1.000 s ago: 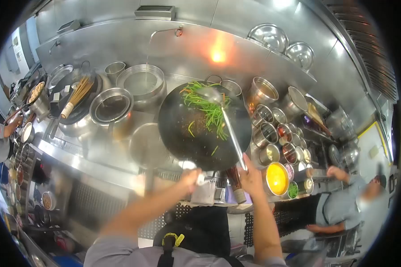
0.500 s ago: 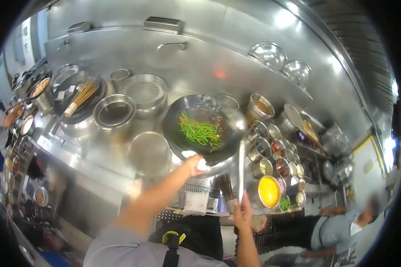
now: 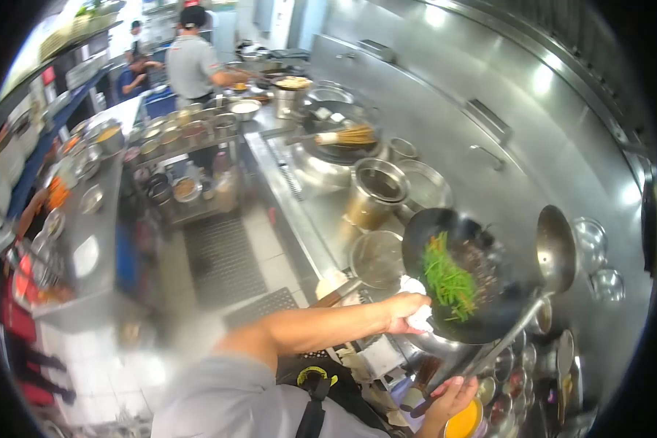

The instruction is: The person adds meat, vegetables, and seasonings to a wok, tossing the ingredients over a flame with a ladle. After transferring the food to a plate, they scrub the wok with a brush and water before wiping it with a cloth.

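Note:
My left hand is closed on a folded white cloth at the near rim of a dark wok. Green beans with a few orange bits lie inside the wok, and small dark bits are scattered across its far side. My right hand is wrapped round the handle end of a long metal ladle. Its bowl is raised beyond the wok's right rim, apart from the beans.
A round strainer lies left of the wok, near a steel pot. Another wok holds a bamboo brush. Small seasoning pots and an orange liquid are at lower right. A person works farther back.
My view has swung left, showing more of the kitchen aisle. The ladle's bowl has come up out of the wok. My left hand stays on the cloth at the rim.

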The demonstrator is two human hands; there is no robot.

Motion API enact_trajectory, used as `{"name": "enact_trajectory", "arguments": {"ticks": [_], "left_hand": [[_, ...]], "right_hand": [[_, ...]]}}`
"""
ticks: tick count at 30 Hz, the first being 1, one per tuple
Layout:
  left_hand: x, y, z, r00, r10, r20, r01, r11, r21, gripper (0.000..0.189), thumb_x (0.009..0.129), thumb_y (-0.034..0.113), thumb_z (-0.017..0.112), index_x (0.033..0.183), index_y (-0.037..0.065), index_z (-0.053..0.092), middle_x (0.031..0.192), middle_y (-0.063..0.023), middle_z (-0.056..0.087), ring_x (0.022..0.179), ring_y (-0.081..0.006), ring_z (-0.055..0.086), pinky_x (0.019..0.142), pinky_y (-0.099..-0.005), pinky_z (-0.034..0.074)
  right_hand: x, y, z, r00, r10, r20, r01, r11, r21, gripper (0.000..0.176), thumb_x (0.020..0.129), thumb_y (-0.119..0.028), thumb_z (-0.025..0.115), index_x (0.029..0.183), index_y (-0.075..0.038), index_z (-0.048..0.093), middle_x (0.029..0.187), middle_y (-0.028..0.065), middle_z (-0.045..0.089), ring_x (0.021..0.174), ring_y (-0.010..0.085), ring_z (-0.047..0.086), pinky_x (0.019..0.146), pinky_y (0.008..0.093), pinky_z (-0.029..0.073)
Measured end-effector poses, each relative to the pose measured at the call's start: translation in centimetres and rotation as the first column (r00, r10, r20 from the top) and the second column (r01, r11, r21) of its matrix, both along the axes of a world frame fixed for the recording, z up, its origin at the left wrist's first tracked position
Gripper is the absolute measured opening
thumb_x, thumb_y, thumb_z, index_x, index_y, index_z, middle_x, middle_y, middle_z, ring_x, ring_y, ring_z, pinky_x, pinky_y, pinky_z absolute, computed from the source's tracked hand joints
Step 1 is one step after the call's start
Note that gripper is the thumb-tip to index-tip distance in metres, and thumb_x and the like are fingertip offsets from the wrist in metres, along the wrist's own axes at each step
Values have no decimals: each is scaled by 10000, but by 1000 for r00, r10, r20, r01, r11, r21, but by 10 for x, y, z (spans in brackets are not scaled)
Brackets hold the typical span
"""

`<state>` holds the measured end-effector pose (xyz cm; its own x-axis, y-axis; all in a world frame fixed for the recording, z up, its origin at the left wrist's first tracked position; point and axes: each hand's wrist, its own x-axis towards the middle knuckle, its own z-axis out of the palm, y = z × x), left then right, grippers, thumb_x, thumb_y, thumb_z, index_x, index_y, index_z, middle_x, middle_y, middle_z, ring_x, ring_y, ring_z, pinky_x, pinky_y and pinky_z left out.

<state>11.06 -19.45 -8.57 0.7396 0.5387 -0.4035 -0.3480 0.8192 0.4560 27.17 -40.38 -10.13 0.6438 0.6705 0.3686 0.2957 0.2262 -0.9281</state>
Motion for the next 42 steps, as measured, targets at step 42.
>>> {"name": "enact_trajectory", "arguments": {"ticks": [42], "left_hand": [[-466, -120, -195, 387, 846, -366, -918, 316, -240, 116, 909, 157, 503, 965, 83, 573, 831, -87, 641, 664, -228, 624, 580, -401, 534]], "right_hand": [[-358, 175, -42, 296, 880, -370, -807, 23, -591, 710, 899, -16, 545, 1518, -52, 201, 784, 39, 565, 496, 80, 489, 437, 232, 436]]}}
